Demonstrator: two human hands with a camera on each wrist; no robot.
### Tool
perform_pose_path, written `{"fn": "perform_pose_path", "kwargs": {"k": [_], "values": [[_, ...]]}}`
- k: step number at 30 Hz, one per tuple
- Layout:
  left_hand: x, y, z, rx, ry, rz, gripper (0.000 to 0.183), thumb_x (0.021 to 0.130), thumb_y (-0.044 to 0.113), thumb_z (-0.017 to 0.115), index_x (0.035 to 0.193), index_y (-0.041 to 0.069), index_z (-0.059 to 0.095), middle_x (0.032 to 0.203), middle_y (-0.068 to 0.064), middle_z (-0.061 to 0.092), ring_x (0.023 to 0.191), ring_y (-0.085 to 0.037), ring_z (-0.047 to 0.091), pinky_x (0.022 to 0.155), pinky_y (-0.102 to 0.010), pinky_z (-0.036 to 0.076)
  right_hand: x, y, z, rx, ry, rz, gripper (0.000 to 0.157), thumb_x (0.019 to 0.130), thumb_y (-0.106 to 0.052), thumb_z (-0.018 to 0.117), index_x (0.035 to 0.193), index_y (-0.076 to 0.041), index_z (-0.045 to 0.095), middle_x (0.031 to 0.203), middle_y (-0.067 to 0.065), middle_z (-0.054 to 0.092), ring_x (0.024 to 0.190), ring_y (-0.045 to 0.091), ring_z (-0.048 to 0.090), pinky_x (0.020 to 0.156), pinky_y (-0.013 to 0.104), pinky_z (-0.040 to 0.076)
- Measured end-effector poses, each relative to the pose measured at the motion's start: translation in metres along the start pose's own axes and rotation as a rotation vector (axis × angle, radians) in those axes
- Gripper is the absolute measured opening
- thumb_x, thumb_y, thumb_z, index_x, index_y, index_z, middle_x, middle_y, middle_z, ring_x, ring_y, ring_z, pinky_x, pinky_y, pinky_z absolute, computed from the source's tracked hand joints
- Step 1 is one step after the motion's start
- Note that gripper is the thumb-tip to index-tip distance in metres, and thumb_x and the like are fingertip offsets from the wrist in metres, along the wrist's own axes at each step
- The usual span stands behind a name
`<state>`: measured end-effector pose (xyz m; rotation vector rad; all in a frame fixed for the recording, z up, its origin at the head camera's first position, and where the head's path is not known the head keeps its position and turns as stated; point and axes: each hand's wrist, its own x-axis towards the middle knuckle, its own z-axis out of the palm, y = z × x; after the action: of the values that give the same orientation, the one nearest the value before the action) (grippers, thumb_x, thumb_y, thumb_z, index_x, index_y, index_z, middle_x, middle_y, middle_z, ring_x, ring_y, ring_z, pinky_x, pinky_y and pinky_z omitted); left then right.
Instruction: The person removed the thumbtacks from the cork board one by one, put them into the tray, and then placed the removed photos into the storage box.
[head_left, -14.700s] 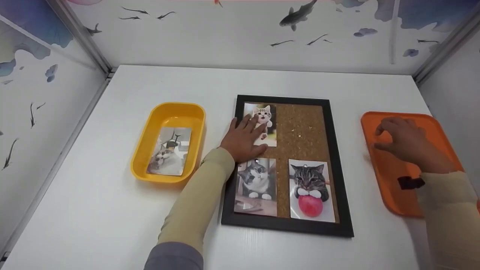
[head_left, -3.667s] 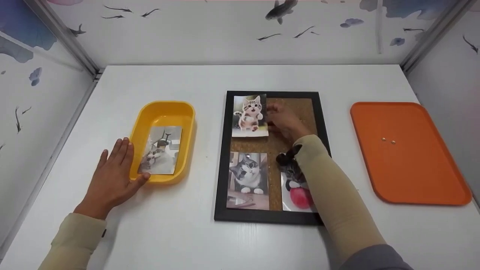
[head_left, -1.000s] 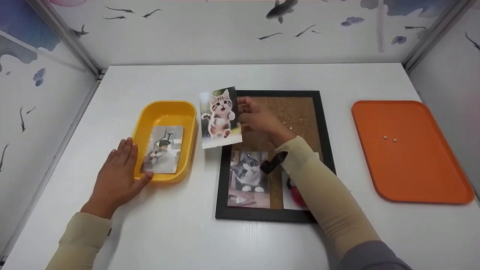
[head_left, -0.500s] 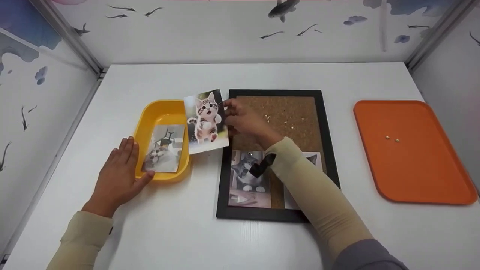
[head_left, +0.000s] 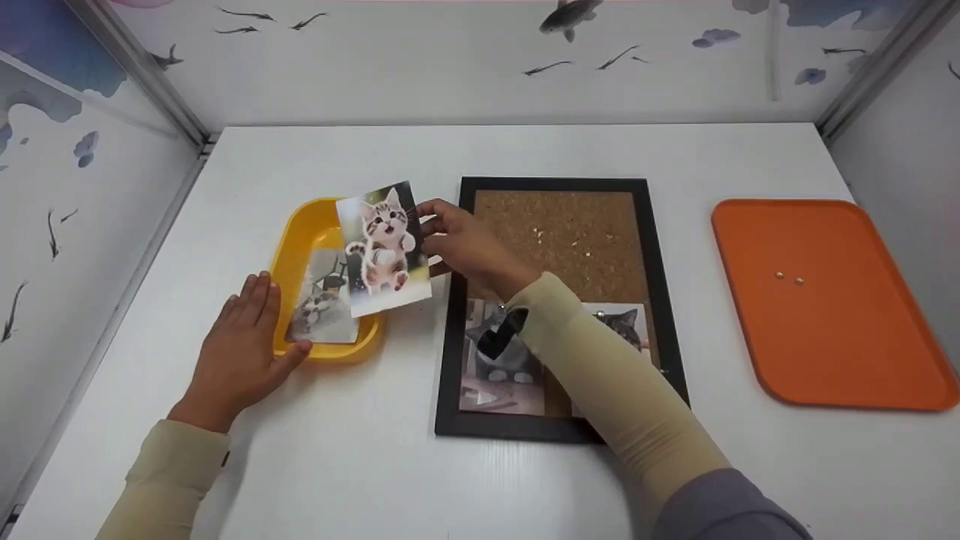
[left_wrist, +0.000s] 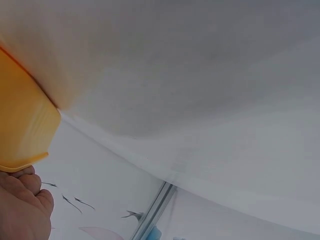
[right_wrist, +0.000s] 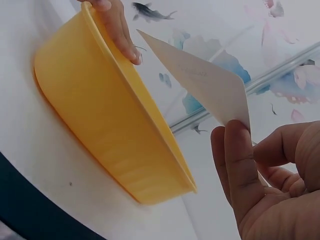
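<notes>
My right hand (head_left: 469, 247) pinches a kitten photo (head_left: 384, 255) by its right edge. The photo hangs tilted over the right side of a yellow bin (head_left: 307, 217); in the right wrist view its pale back (right_wrist: 210, 80) shows above the bin's rim. Inside the bin lies another cat photo (head_left: 319, 307), partly covered by the held one. With straight fingers, my left hand (head_left: 236, 352) rests against the bin's left rim. Under my right forearm is a black-framed corkboard (head_left: 559, 240) bearing two cat photos, a grey-and-white cat (head_left: 502, 382) and a tabby (head_left: 626, 322) mostly hidden by the sleeve.
An orange tray (head_left: 832, 337) lies at the right with two small metal pins (head_left: 789, 278) on it. The white table (head_left: 360, 450) is bounded by printed panels at the back and sides.
The kitten photo has left the corkboard's upper left and travelled left over the bin in my right hand. My left hand, earlier on the board, stays at the bin. Pins now show on the tray.
</notes>
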<state>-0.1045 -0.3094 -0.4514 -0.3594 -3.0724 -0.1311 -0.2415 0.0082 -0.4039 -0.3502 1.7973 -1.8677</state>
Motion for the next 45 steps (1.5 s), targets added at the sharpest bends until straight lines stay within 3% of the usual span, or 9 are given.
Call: {"fn": "perform_pose_path", "kwargs": {"k": [17, 27, 45], "values": [[0.002, 0.001, 0.000, -0.023, -0.004, -0.008, 0.093, 0.097, 0.062, 0.043, 0.156, -0.004, 0.013, 0.164, -0.019, 0.007, 0.151, -0.035, 0.004, 0.120, -0.045, 0.001, 0.006, 0.002, 0.031, -0.044, -0.083, 0.014, 0.033, 0.097, 0.001, 0.052, 0.128, -0.012, 0.051, 0.115, 0.015, 0.059, 0.095, 0.029, 0.068, 0.073, 0.043, 0.060], [0.001, 0.000, 0.002, -0.013, -0.017, -0.015, 0.094, 0.097, 0.065, 0.038, 0.157, -0.001, 0.009, 0.165, -0.017, 0.006, 0.151, -0.032, 0.001, 0.120, -0.045, 0.000, 0.016, 0.008, 0.054, -0.053, -0.110, 0.058, 0.037, 0.097, 0.002, 0.055, 0.131, -0.013, 0.050, 0.112, 0.013, 0.061, 0.091, 0.027, 0.067, 0.071, 0.041, 0.060], [0.001, 0.000, 0.000, -0.022, -0.011, -0.011, 0.095, 0.097, 0.063, 0.043, 0.157, -0.002, 0.010, 0.164, -0.019, 0.009, 0.151, -0.034, 0.002, 0.120, -0.047, 0.002, 0.033, 0.012, 0.086, -0.101, -0.018, 0.096, 0.032, 0.097, 0.001, 0.057, 0.125, -0.015, 0.051, 0.104, 0.009, 0.063, 0.086, 0.022, 0.069, 0.073, 0.032, 0.059]]}}
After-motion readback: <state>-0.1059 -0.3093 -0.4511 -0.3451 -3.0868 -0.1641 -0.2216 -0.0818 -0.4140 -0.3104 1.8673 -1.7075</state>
